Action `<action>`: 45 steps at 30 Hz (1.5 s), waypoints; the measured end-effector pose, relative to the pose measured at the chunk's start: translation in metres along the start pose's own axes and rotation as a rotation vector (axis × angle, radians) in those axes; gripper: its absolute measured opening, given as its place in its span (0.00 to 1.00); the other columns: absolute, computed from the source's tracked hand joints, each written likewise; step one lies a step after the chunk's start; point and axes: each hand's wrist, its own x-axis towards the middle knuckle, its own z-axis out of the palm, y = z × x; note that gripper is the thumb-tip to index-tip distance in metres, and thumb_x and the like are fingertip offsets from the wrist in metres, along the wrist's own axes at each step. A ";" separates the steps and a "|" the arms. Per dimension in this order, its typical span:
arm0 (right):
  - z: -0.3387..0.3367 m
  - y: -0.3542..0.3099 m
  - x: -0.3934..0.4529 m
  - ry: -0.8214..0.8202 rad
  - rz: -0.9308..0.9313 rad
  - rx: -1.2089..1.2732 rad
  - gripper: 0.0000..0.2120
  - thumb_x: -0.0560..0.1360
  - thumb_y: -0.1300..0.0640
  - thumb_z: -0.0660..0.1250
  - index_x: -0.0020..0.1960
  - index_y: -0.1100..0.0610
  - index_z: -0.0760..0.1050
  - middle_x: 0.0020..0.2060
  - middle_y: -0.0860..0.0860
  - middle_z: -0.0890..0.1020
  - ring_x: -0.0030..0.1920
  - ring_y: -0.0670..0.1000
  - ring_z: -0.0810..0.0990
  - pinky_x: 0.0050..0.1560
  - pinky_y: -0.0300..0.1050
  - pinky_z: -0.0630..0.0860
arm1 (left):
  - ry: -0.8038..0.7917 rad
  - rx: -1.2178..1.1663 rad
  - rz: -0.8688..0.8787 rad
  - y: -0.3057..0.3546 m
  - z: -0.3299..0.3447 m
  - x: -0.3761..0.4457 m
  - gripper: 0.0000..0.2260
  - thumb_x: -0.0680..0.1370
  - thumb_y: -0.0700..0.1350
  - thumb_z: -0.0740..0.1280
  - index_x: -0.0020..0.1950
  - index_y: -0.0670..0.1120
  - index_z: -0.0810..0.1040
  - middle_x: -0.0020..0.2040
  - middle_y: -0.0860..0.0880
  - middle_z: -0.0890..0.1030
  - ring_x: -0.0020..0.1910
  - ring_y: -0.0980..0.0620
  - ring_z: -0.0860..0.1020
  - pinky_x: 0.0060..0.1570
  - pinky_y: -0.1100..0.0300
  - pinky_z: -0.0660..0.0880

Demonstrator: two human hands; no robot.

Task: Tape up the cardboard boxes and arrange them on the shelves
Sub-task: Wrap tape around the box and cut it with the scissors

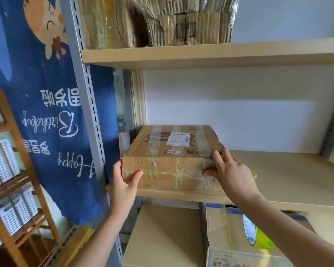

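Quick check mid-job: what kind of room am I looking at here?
Probably a small storeroom or home packing area: metal-post shelving with wooden boards, bundles of flattened cardboard on the top shelf, and a taped box with a shipping label held in both hands.

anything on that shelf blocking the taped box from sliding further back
Nothing visible does. The taped box sits at the front left of the middle shelf, held by the left hand and right hand. The shelf board behind and to its right shows bare up to the white back wall.
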 end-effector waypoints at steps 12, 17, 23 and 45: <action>-0.017 -0.026 -0.008 -0.200 0.278 0.154 0.33 0.70 0.32 0.66 0.65 0.51 0.64 0.66 0.49 0.69 0.54 0.59 0.79 0.39 0.48 0.75 | -0.092 0.128 -0.008 0.019 0.001 -0.007 0.52 0.63 0.61 0.76 0.76 0.43 0.52 0.71 0.46 0.66 0.67 0.50 0.69 0.57 0.65 0.67; -0.013 -0.039 -0.002 -0.138 0.410 0.101 0.30 0.69 0.34 0.70 0.62 0.51 0.67 0.59 0.50 0.73 0.44 0.59 0.79 0.33 0.45 0.73 | 0.027 0.114 -0.038 0.015 0.011 -0.002 0.47 0.62 0.61 0.77 0.71 0.41 0.60 0.65 0.43 0.73 0.62 0.44 0.74 0.56 0.61 0.71; -0.009 -0.052 -0.006 -0.164 0.453 0.108 0.32 0.72 0.35 0.67 0.68 0.50 0.64 0.66 0.49 0.69 0.54 0.58 0.77 0.33 0.47 0.75 | 0.106 0.250 0.022 0.019 0.008 -0.007 0.48 0.65 0.62 0.76 0.74 0.39 0.60 0.68 0.40 0.72 0.66 0.41 0.72 0.62 0.52 0.72; -0.024 0.051 -0.129 -0.386 1.289 1.105 0.19 0.76 0.37 0.64 0.54 0.50 0.81 0.51 0.48 0.82 0.55 0.49 0.78 0.55 0.45 0.70 | -0.857 0.083 -0.419 0.110 0.175 -0.163 0.17 0.79 0.64 0.57 0.46 0.52 0.75 0.38 0.53 0.78 0.42 0.54 0.78 0.40 0.59 0.70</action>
